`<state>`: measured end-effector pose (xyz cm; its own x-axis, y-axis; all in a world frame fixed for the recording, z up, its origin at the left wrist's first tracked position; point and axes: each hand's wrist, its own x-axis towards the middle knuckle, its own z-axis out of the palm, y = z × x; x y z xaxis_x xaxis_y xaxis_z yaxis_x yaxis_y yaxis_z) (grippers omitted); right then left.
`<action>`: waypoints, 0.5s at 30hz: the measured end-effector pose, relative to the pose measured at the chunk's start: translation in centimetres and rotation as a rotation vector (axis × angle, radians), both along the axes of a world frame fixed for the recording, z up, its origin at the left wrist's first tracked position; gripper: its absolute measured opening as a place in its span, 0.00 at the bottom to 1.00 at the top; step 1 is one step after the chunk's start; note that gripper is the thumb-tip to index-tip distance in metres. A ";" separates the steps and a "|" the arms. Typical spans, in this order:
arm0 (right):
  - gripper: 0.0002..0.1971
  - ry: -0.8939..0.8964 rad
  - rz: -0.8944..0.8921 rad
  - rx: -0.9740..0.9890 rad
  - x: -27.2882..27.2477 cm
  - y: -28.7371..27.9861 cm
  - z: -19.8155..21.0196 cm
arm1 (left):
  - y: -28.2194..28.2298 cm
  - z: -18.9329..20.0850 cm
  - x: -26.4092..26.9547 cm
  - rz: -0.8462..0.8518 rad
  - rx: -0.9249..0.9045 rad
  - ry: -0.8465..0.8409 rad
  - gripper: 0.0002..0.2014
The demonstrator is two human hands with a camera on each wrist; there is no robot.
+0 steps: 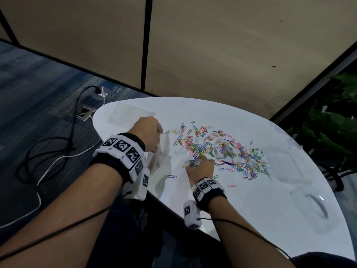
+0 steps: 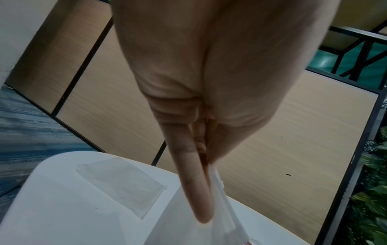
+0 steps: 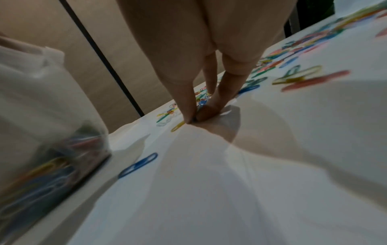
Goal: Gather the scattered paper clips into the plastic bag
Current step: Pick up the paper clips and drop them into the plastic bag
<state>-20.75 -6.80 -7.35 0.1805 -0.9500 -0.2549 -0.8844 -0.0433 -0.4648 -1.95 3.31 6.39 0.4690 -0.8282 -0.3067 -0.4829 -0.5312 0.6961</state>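
Note:
Many coloured paper clips lie scattered over the middle of the white table. My left hand pinches the top edge of a clear plastic bag and holds it upright at the table's near left edge. In the left wrist view the hand has the bag caught between thumb and fingers. The right wrist view shows blurred clips in the bag's bottom. My right hand is down on the near edge of the pile. Its thumb and fingertips pinch together on a small bunch of clips.
A flat clear plastic sheet lies at the table's far left. Two clear plastic trays sit on the right. A lone blue clip lies near the bag and a pink one near my right wrist. Cables run over the floor on the left.

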 end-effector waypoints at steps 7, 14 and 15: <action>0.35 0.229 0.383 -0.139 2.2 -4.2 -0.8 | -0.2 0.0 0.2 -0.042 0.010 -0.012 0.17; 0.17 0.268 0.564 -0.265 1.8 -5.1 -0.5 | 0.0 0.1 0.0 -0.044 0.019 -0.008 0.17; 0.15 0.254 0.540 -0.258 1.5 -5.1 -0.3 | 0.0 0.1 -0.1 -0.045 0.018 -0.010 0.17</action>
